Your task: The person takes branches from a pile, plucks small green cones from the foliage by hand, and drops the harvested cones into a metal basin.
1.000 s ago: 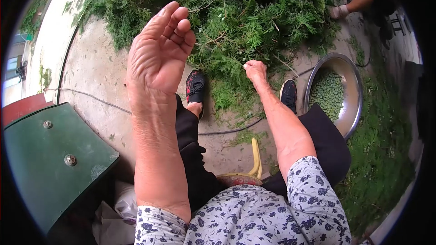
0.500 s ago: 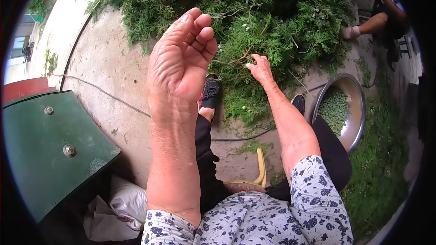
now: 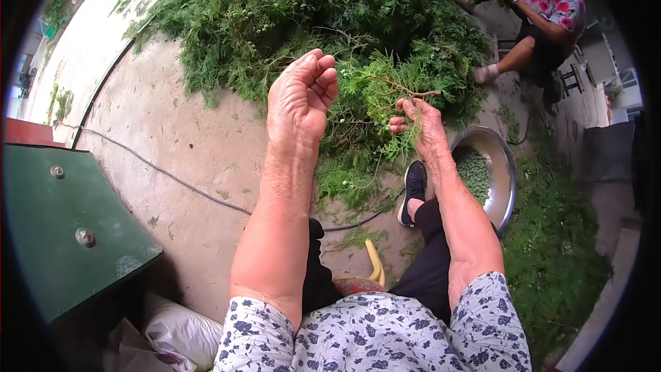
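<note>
Raised in front of me, my left hand (image 3: 303, 96) has its fingers curled, palm side showing; what they hold, if anything, is hidden. My right hand (image 3: 423, 126) grips a green conifer sprig (image 3: 389, 89) with a brown stem, its leafy part pointing left toward my left hand. Behind both hands lies a large heap of green branches (image 3: 275, 14). Beyond my right forearm stands a metal bowl (image 3: 506, 179) with many small green cones (image 3: 474, 176) in it.
A green box (image 3: 76, 213) and a white sack (image 3: 182, 331) are at the left. A black cable (image 3: 165, 176) crosses the floor. At the upper right a seated person (image 3: 544, 21) holds greenery. More clippings (image 3: 537, 255) lie at the right.
My right hand has come up off the heap with a sprig in it. My left hand appears farther right and lower, nearer my right hand. The seated person shows more fully.
</note>
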A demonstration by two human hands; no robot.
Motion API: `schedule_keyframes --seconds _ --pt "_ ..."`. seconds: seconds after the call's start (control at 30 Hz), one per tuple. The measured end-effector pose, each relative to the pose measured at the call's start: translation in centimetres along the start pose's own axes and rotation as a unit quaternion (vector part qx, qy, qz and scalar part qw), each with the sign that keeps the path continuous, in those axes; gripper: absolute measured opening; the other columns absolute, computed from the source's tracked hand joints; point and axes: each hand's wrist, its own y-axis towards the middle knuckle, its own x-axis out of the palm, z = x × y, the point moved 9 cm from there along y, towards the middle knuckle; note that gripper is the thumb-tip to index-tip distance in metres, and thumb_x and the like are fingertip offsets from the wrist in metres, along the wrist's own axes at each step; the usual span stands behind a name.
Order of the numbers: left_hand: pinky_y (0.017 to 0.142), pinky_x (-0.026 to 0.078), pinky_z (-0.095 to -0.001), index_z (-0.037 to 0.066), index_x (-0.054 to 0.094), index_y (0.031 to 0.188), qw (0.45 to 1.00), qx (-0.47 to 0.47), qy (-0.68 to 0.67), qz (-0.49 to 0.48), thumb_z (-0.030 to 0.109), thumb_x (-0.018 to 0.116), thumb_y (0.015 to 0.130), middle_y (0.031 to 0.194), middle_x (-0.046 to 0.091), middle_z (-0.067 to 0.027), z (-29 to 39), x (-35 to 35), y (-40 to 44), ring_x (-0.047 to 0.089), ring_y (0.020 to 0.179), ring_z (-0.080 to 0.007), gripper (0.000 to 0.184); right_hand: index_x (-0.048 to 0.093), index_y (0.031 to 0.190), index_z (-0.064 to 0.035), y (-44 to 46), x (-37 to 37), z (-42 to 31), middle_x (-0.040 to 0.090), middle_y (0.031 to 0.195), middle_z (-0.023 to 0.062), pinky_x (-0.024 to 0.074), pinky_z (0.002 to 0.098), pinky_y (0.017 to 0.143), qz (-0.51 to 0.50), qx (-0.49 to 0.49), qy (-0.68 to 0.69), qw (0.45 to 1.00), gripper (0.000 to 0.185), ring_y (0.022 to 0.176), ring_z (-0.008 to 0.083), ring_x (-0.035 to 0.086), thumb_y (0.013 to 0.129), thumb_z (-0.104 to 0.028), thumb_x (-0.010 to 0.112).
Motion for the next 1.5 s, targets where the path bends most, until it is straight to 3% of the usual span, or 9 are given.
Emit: schedule_keyframes --seconds 0.67,0.8,1.13,1.17,1.2,1.23,1.33,1.4,1.5 --pt "0.070 0.053 -0.0330 0.000 0.051 0.108 0.989 -0.091 0.113 -0.038 0.012 0.050 0.090 0.092 0.062 -0.0109 -7.4 3.8 -1.0 0.062 0.077 -0.0217 0.022 0.061 0.099 0.0002 -5.1 3.5 -11.5 0.061 0.091 0.0081 0.0530 0.0303 0.069 -0.070 -0.192 0.092 0.975 0.019 0.076 0.0202 0.063 0.085 -0.012 0.059" --pt "0.069 0.053 -0.0286 0.000 0.052 0.108 0.968 -0.128 0.201 -0.084 0.014 0.055 0.087 0.091 0.062 -0.0089 -8.4 5.0 -2.5 0.061 0.080 -0.0175 0.025 0.063 0.098 -0.0024 -9.4 7.1 -15.5 0.059 0.099 0.0116 0.0446 0.0246 0.079 -0.060 -0.439 -0.249 0.861 0.023 0.090 0.0206 0.058 0.078 0.005 0.055" --pt "0.067 0.050 -0.0325 0.004 0.055 0.092 0.964 -0.031 0.209 -0.160 0.012 0.061 0.081 0.084 0.060 -0.0056 -7.6 2.6 -1.4 0.060 0.075 -0.0196 0.015 0.065 0.093 -0.0030 -10.0 6.9 -15.8 0.061 0.101 0.0133 0.0492 0.0334 0.080 0.004 -0.494 -0.361 0.791 0.036 0.092 0.0289 0.059 0.062 0.012 0.054" --pt "0.067 0.049 -0.0338 0.004 0.054 0.089 0.805 0.227 0.483 -0.259 0.010 0.061 0.077 0.080 0.058 -0.0057 -6.1 3.7 -1.5 0.059 0.074 -0.0210 0.015 0.065 0.092 -0.0020 -10.0 6.6 -16.2 0.061 0.100 0.0136 0.0491 0.0336 0.080 0.014 -0.509 -0.365 0.779 0.035 0.092 0.0290 0.059 0.062 0.012 0.054" --pt "0.066 0.047 -0.0351 0.004 0.053 0.085 0.505 0.448 0.668 -0.312 0.009 0.061 0.073 0.076 0.056 -0.0058 -6.8 5.1 -3.8 0.058 0.073 -0.0224 0.015 0.065 0.091 -0.0010 -10.0 6.3 -16.7 0.061 0.100 0.0138 0.0491 0.0338 0.080 0.026 -0.523 -0.370 0.767 0.033 0.092 0.0292 0.059 0.062 0.012 0.054" --pt "0.065 0.045 -0.0356 0.004 0.055 0.085 0.272 0.392 0.814 -0.332 0.011 0.059 0.069 0.073 0.055 -0.0078 -8.4 4.1 -3.5 0.057 0.073 -0.0232 0.018 0.064 0.088 0.0007 -10.0 6.1 -16.9 0.061 0.100 0.0146 0.0488 0.0343 0.079 0.029 -0.527 -0.375 0.762 0.031 0.091 0.0294 0.059 0.062 0.012 0.053" --pt "0.062 0.046 -0.0363 0.003 0.058 0.082 0.270 0.240 0.832 -0.420 0.015 0.057 0.070 0.071 0.058 -0.0084 -7.3 5.1 -3.9 0.059 0.069 -0.0222 0.017 0.064 0.088 0.0009 -10.0 6.0 -17.0 0.061 0.099 0.0149 0.0480 0.0357 0.081 0.031 -0.526 -0.389 0.755 0.032 0.092 0.0302 0.059 0.061 0.012 0.053" --pt "0.047 0.046 -0.0277 0.000 0.062 0.079 0.611 -0.042 0.763 -0.207 0.008 0.057 0.073 0.062 0.061 -0.0061 -3.4 4.8 -2.3 0.058 0.055 -0.0135 0.011 0.063 0.089 0.0009 -10.1 6.3 -16.6 0.061 0.100 0.0150 0.0474 0.0361 0.082 0.019 -0.523 -0.419 0.742 0.031 0.093 0.0304 0.058 0.061 0.010 0.053" --pt "0.054 0.049 -0.0247 0.001 0.061 0.093 0.857 0.083 0.488 -0.142 0.015 0.056 0.086 0.077 0.065 -0.0054 -1.2 6.1 -2.1 0.061 0.064 -0.0120 0.017 0.062 0.089 0.0008 -10.2 7.5 -15.7 0.060 0.100 0.0151 0.0464 0.0367 0.082 -0.004 -0.515 -0.466 0.720 0.028 0.093 0.0306 0.057 0.062 0.007 0.054"
